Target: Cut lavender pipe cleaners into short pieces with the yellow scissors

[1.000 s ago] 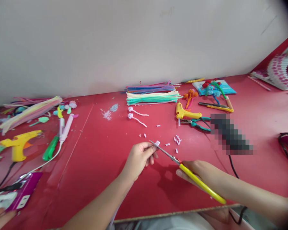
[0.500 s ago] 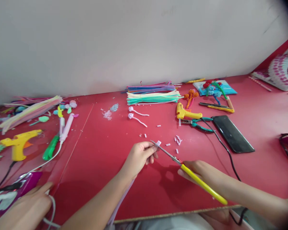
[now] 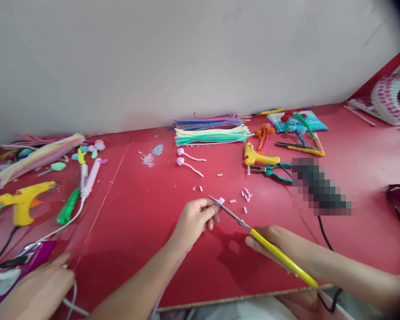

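Observation:
My left hand point(image 3: 190, 224) is pinched on pale lilac pipe cleaner strips point(image 3: 221, 201); their short end sticks out past the fingertips, and the rest trails down behind the forearm. In my right hand point(image 3: 282, 240) are scissors with yellow handles point(image 3: 273, 252). The scissors' blades lie across the strip end, close to my left fingertips; whether they are fully closed is hard to make out. Several short lilac cut pieces point(image 3: 246, 194) lie on the red table just beyond the blades. Farther back rest two small lilac pompom-like buds on stems point(image 3: 190, 165).
Pipe cleaner bundles point(image 3: 213, 135) lie by the wall. To the right are a yellow glue gun point(image 3: 260, 156), pliers point(image 3: 277, 174) and a blurred dark object point(image 3: 322, 186). On the left lie another glue gun point(image 3: 23, 200), a pink corded tool point(image 3: 91, 178) and another person's hand point(image 3: 42, 284).
Both my hands stay almost in place, the scissors still across the strip end. At the lower left, the other person's hand has shifted slightly to the right.

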Motion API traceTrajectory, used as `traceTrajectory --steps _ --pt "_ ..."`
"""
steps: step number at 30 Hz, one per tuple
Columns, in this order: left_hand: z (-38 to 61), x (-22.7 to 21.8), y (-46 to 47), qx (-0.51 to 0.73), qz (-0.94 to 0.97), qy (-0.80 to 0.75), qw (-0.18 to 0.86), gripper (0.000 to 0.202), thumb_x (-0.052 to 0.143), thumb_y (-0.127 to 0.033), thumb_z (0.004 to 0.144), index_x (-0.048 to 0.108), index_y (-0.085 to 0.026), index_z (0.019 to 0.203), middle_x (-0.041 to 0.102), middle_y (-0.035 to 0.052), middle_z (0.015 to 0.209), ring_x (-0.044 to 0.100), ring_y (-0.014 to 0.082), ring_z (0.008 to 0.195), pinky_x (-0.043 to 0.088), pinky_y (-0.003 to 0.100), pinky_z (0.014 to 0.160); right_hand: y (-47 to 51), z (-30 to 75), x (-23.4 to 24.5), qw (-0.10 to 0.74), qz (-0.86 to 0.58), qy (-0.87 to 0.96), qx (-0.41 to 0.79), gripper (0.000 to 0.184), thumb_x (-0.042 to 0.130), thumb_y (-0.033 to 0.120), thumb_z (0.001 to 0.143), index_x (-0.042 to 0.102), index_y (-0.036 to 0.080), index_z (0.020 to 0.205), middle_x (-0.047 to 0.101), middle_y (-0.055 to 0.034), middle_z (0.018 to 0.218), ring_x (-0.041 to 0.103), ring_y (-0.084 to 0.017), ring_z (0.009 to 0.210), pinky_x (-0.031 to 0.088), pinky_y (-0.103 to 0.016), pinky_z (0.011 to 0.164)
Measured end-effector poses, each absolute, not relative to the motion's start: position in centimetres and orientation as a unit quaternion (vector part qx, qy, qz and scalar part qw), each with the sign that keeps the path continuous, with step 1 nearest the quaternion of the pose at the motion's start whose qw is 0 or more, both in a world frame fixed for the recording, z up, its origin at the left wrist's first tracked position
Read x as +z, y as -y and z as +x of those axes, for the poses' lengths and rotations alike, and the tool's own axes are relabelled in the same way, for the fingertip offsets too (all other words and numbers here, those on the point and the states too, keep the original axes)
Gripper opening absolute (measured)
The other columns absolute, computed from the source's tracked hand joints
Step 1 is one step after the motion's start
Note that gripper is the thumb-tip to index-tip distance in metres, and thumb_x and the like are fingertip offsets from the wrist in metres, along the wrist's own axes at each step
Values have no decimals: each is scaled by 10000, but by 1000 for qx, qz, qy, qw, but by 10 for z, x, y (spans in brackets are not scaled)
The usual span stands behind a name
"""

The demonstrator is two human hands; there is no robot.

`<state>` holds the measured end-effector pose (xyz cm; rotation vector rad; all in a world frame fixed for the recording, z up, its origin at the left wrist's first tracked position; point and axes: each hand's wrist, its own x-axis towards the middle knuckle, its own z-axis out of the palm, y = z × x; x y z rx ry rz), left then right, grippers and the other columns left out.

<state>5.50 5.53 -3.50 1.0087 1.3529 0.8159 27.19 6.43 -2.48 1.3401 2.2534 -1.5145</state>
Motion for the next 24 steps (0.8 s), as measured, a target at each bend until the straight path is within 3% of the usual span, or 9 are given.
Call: traceTrajectory --steps 12,19,24 --pt "52 -43 -62 357 344 -577 649 198 515 -324 664 555 -130 670 528 -6 529 354 26 374 189 160 368 -64 260 -34 35 479 -670 -566 364 357 510 725 414 171 604 318 46 538 256 -63 488 268 -189 446" --pt "49 -56 -67 357 317 -566 672 161 520 -258 651 563 -103 667 508 6 522 315 12 360 148 161 363 -73 242 -19 118 531 -577 -610 413 332 552 706 325 184 520 250 58 415 219 -45 350 182 -189 323" --pt "46 -63 -68 356 308 -560 681 154 520 -242 647 553 -91 653 493 8 514 293 5 347 117 165 352 -79 234 -4 158 556 -515 -633 398 389 519 697 291 193 491 237 75 348 224 -36 277 185 -182 288"
